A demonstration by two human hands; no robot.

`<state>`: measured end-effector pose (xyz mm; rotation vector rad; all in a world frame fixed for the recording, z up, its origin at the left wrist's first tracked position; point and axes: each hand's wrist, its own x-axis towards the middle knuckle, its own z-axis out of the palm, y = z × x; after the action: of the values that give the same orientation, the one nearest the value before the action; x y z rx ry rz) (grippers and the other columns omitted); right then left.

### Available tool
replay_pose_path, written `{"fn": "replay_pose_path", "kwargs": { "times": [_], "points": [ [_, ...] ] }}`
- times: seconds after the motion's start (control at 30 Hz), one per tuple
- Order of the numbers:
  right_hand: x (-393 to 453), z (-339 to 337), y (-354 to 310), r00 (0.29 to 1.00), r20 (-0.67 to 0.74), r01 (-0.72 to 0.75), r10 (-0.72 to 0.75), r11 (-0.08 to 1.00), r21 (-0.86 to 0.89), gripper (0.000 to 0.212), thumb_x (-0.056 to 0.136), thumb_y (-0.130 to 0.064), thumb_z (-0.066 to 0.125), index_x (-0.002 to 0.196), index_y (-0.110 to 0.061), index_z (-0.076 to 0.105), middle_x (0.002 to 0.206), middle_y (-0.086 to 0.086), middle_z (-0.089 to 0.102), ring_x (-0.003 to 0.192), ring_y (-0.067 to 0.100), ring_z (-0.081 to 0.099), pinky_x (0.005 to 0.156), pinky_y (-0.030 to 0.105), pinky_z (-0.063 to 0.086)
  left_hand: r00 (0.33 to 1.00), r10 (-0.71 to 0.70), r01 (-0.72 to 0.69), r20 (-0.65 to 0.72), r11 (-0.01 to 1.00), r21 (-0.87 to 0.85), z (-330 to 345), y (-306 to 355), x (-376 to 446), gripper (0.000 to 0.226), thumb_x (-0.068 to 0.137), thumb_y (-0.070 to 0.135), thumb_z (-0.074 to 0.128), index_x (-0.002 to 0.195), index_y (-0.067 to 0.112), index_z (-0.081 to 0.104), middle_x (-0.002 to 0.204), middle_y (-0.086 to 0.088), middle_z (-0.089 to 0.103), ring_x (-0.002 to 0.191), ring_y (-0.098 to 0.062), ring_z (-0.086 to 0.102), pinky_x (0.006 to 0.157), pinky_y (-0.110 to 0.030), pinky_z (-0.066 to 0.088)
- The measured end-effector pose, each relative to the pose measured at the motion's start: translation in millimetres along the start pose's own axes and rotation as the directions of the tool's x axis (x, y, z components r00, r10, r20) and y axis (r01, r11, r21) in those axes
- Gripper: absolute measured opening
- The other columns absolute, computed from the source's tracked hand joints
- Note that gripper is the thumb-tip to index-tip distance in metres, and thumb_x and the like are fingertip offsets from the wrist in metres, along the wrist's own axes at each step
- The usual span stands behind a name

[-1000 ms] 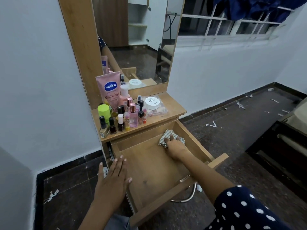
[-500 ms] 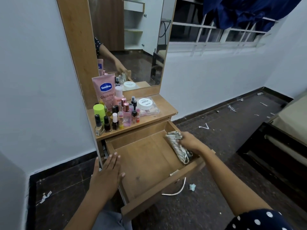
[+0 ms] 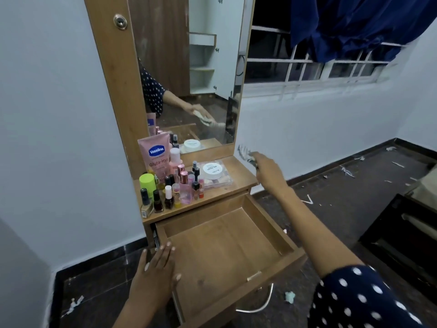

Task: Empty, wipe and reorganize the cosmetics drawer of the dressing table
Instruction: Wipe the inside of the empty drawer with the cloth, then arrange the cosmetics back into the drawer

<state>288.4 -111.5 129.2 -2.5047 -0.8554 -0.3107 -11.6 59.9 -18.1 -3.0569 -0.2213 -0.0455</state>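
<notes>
Drawer [image 3: 227, 247]: emptied. Left hand [image 3: 155, 278] flat on its left wall. Right hand [image 3: 267, 171] grips cloth [image 3: 244, 152]; we set it aside, clear of bottles [image 3: 175, 188].

Cloth [image 3: 244, 153] beside mirror [image 3: 196, 74] was motion-blurred, mostly hidden behind right hand [image 3: 268, 171]; nail polish labels unreadable.

- Counter [image 3: 238, 172] — wooden top of the dressing table, below the mirror.
- Left and centre: a pink Vaseline tube [image 3: 155, 153] standing at the back, a lime-green capped container [image 3: 147, 182], and a tight cluster of small bottles [image 3: 176, 189].
- Right of the cluster: a clear flat case [image 3: 216, 178] carrying a white round jar [image 3: 213, 170].
- Floor [image 3: 335, 204] — dark tile, strewn with white scraps.
</notes>
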Motion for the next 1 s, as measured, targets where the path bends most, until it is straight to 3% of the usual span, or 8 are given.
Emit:
{"fn": "replay_pose_path", "kwargs": {
  "times": [0.23,0.43,0.6,0.67,0.77,0.9,0.97,1.0],
  "points": [
    [4.9,60.9,2.5,0.98,0.18,0.126,-0.089,0.97,-0.206,0.023,0.087,-0.018,0.049,0.108,-0.022,0.06,0.118,0.001,0.064,0.109,0.025,0.058,0.082,0.037,0.049,0.997,0.029,-0.026,-0.073,0.999,0.041,-2.7,-1.8,-1.5,0.086,0.099,0.047,0.001,0.095,0.002,0.075,0.105,-0.014,0.071,0.107,-0.022,0.046,0.115,-0.04,-0.009],
    [16.5,67.8,12.0,0.969,0.205,0.154,-0.136,0.985,-0.076,0.048,0.085,-0.003,0.047,0.129,-0.02,0.057,0.14,0.002,0.053,0.129,0.024,0.047,0.102,0.035,0.04,0.997,0.023,-0.02,0.076,0.999,-0.046,-1.7,-10.1,-9.0,0.075,0.099,0.045,0.0,0.114,0.004,0.06,0.108,-0.014,0.07,0.11,-0.022,0.045,0.115,-0.039,-0.008],
    [25.8,74.5,17.9,0.944,0.292,0.158,-0.152,0.987,0.003,0.055,0.086,0.007,0.041,0.138,-0.01,0.046,0.147,0.01,0.042,0.137,0.026,0.037,0.113,0.031,0.024,0.997,-0.074,0.073,-0.016,0.995,-0.068,-7.0,-0.6,-4.6,0.069,0.1,0.044,0.0,0.132,0.008,0.05,0.108,-0.012,0.07,0.109,-0.025,0.054,0.115,-0.04,-0.009],
    [19.3,74.5,19.1,0.959,0.239,0.154,-0.155,0.988,0.022,0.054,0.086,0.008,0.041,0.137,-0.007,0.047,0.147,0.013,0.042,0.137,0.028,0.037,0.114,0.032,0.023,0.994,-0.062,0.056,-0.085,0.996,-0.069,-5.2,3.3,-4.4,0.065,0.1,0.044,-0.001,0.143,0.01,0.035,0.111,-0.011,0.069,0.111,-0.021,0.045,0.116,-0.04,-0.009],
    [-4.0,75.9,16.6,0.982,0.068,0.172,-0.174,0.984,0.035,0.048,0.085,0.005,0.044,0.132,-0.006,0.052,0.143,0.016,0.046,0.134,0.03,0.041,0.114,0.037,0.028,0.995,-0.062,0.062,-0.072,0.998,-0.013,-1.0,7.5,-5.4,0.078,0.1,0.044,0.0,0.117,0.005,0.066,0.112,-0.01,0.069,0.113,-0.023,0.054,0.116,-0.039,-0.008],
    [-71.0,82.4,-19.5,0.97,-0.202,0.173,-0.137,0.971,0.168,0.035,0.086,0.0,0.053,0.118,-0.013,0.061,0.125,0.004,0.059,0.114,0.016,0.055,0.093,0.028,0.047,0.988,-0.147,0.146,0.034,0.989,0.032,-2.8,4.6,-6.9,0.071,0.098,0.044,0.012,0.109,0.008,0.072,0.119,-0.007,0.066,0.106,-0.019,0.065,0.115,-0.039,-0.01],
    [-111.0,91.6,-51.9,0.963,-0.22,0.207,-0.153,0.946,0.249,0.028,0.086,-0.001,0.058,0.111,-0.013,0.063,0.108,0.001,0.065,0.097,0.006,0.058,0.087,0.016,0.046,0.979,-0.176,0.177,0.107,0.984,0.001,-19.4,5.8,-10.5,0.072,0.09,0.047,0.012,0.136,0.005,0.05,0.145,-0.011,0.041,0.131,-0.018,0.044,0.11,-0.036,-0.024],
    [-127.0,96.1,-66.8,0.963,-0.193,0.239,-0.189,0.93,0.28,0.028,0.084,-0.001,0.06,0.109,-0.013,0.064,0.103,0.0,0.066,0.091,0.003,0.057,0.085,0.01,0.042,0.985,-0.172,0.17,0.022,0.984,0.058,-17.4,4.2,-9.6,0.071,0.092,0.048,0.008,0.148,0.006,0.025,0.156,-0.009,0.015,0.143,-0.018,0.021,0.106,-0.036,-0.028]
  ]
}}
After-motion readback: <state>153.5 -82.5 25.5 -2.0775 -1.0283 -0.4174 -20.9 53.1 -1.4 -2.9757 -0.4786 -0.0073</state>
